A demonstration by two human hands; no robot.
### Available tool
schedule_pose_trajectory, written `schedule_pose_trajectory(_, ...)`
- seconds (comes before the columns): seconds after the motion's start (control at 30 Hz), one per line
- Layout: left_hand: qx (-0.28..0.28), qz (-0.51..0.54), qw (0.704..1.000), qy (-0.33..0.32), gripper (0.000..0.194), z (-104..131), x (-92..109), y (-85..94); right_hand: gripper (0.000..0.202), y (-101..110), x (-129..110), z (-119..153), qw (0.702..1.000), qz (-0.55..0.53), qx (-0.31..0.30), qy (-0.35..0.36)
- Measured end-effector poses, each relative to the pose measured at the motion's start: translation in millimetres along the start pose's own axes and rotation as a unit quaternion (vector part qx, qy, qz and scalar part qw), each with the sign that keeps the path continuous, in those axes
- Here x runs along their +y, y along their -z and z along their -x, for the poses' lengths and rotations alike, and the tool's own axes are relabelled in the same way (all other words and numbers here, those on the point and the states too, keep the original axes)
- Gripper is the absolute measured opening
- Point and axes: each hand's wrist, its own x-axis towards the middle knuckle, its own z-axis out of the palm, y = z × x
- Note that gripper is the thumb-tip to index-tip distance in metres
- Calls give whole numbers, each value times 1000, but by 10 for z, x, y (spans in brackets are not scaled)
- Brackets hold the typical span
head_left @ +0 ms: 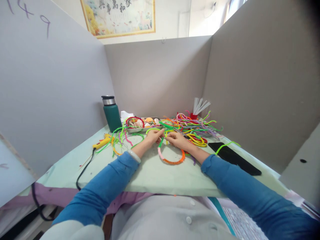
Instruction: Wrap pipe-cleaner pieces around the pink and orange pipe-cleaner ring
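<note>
A ring wrapped in orange, pink and green fuzzy stems (174, 162) hangs below my two hands, near the middle of the table. My left hand (154, 136) is closed, its fingertips pinching the green upper part of the ring. Close beside it on the right, my right hand (177, 139) is also closed, thumb and finger pressed together at a yellow-green stem by the ring's top. The fingertips of both hands nearly meet. A light green stem arches up behind my left hand.
A green bottle (112, 115) stands back left, near a yellow glue gun (102, 141) with a black cord. Behind my hands are a metal tray (130, 130) of shells and piled coloured stems (190, 125). A black phone-like slab (235, 159) lies right. Grey panels surround the table.
</note>
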Motion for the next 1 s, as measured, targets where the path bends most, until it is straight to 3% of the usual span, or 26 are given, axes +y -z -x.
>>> schedule_pose_trajectory(0.3, -60, 5, 997, -46, 43, 68, 43, 4, 31, -5, 30, -3, 1000, -5, -2, 7)
schedule_pose_trajectory(0.6, -56, 19, 998, -17, 36, 33, 34, 0, 32, 3, 29, -2, 1000, 3, -1, 14)
schedule_pose_trajectory(1.0, -84, 53, 995, 14, 40, -1, -41, 19, 35, 1, -31, 14, 999, -46, -3, 3)
